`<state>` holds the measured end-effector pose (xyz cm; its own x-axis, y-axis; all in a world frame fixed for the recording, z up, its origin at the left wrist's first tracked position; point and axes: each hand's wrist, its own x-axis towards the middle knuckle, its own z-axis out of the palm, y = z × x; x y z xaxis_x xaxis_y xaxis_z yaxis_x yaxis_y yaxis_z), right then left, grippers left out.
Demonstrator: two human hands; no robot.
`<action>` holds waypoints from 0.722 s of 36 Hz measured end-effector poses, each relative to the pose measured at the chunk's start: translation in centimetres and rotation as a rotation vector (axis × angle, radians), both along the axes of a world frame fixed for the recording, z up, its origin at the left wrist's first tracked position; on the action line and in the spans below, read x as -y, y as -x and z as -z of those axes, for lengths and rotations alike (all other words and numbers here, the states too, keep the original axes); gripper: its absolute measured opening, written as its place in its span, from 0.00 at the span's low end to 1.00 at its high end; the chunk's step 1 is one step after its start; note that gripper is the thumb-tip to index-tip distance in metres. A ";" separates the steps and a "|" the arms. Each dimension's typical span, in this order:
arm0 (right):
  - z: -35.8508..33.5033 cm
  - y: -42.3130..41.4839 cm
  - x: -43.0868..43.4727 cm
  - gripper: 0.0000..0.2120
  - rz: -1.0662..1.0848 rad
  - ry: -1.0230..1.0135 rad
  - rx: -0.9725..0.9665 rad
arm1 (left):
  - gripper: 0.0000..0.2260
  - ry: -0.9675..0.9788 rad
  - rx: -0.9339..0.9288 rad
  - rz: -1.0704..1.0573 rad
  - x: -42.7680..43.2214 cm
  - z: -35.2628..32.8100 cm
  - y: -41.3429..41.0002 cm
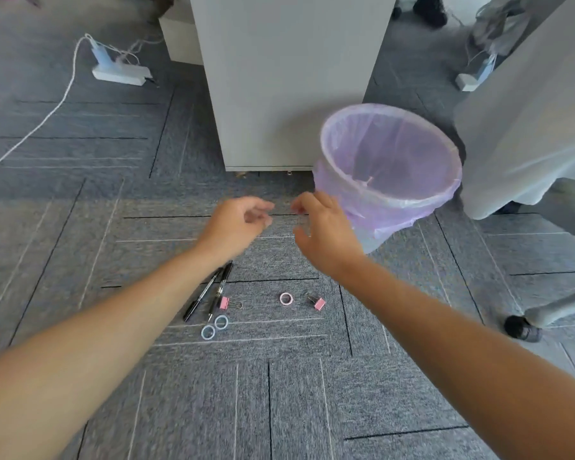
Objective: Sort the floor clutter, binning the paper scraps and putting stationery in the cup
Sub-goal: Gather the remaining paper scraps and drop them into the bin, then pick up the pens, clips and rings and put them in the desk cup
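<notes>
Both grips loose, fingers curled on nothing — left hand [238, 220], right hand [326, 234] beside the bin [390, 167]; purple liner, inside looks bare. Pens [210, 290] on the floor.

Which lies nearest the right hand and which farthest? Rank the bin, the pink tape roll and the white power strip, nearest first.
From the right hand:
1. Bin, lined in purple plastic, just beyond and right of the hand.
2. Pink tape roll, on the carpet below the hand, nearer the camera.
3. White power strip, far off at upper left.
</notes>
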<state>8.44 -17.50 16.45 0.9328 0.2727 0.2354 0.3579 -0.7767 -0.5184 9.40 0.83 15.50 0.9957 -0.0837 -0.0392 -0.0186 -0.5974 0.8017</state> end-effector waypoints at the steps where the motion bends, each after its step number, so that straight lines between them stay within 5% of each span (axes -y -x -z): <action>1: 1.2 0.4 -0.6 0.13 -0.024 0.008 -0.077 | 0.09 -0.022 -0.018 -0.006 -0.8 1.1 0.4; 8: 9.6 2.4 -2.9 0.12 0.021 0.028 -0.606 | 0.06 -0.089 -0.231 -0.185 -6.3 9.0 2.6; 14: 14.3 3.6 -5.8 0.12 0.065 -0.001 -0.804 | 0.10 -0.202 -0.337 -0.360 -8.5 13.9 4.6; 20: 16.7 4.1 -7.3 0.16 0.153 0.040 -0.763 | 0.18 -0.322 -0.379 -0.340 -8.8 15.9 5.3; 26: 17.4 3.6 -6.1 0.22 0.409 0.216 -0.415 | 0.13 -0.286 -0.369 -0.298 -7.2 16.3 5.1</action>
